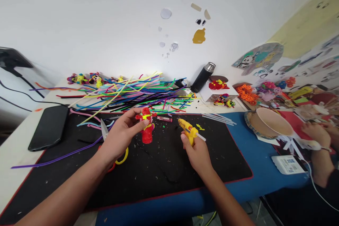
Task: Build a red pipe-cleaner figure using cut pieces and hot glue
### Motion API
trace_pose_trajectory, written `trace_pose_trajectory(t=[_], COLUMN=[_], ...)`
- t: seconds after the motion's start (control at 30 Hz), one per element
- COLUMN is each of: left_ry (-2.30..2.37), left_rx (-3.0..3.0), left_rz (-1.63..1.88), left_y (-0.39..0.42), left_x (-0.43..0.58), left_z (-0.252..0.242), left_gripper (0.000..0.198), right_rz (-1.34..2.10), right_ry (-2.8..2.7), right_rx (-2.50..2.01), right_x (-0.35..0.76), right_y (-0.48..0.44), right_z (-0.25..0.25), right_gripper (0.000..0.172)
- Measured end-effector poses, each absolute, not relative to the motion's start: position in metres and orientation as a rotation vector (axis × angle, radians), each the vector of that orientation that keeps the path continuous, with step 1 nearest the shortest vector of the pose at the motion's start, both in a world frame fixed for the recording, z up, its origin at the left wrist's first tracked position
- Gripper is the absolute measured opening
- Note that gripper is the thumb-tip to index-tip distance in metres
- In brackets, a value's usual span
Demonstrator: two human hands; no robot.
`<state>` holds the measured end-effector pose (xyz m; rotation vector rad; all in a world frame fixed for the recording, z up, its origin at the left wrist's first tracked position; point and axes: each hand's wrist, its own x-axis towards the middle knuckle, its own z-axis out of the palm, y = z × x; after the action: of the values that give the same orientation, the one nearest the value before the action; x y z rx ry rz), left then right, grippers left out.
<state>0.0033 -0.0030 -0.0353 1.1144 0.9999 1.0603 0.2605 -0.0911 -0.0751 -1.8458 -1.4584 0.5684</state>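
Observation:
My left hand (123, 130) pinches a small red figure (147, 135) of wound pipe cleaners with yellow bits on its front, upright above the black mat. My right hand (197, 155) is wrapped around the handle of a yellow hot glue gun (189, 129), its nozzle tilted up and left, a clear glue stick poking out of the rear. A gap lies between nozzle and figure. Partly hidden under my left forearm are scissors (122, 157) with red and yellow handles. Behind the figure lies a small pinkish-red packet-like item (164, 119).
Loose pipe cleaners (132, 91) in many colours are heaped along the wall. A black phone (49, 127) lies left; a black thermos (202, 77) leans at the back. Glue sticks (219, 118) and a round bowl (272, 122) are rightward, near another person's hands (315, 134).

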Motion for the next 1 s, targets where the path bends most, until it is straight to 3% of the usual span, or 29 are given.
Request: trace_pose_trajectory(t=[0.2,0.5,0.77,1.0], left_ry=[0.999,1.019,0.999,0.945], left_rx=[1.092,1.103,1.256,1.303], left_rz=[1.030,1.024,0.987,0.993], left_y=[-0.004,-0.004,-0.009,-0.011], left_x=[0.007,0.006,0.014,0.013], left_z=[-0.032,-0.037,-0.034,-0.033], left_gripper=[0.047,0.047,0.045,0.035], right_rz=[0.412,0.654,1.004,1.046], right_ry=[-1.767,-1.701,-1.367,-1.402], right_rx=[-2.072,-1.778,-1.392,-1.318], right_x=[0.270,0.271,0.220,0.199], right_y=[-0.090,-0.095,-0.082,-0.075], right_z=[-0.068,-0.045,-0.030,-0.031], right_gripper=[0.037,0.029,0.036,0.046])
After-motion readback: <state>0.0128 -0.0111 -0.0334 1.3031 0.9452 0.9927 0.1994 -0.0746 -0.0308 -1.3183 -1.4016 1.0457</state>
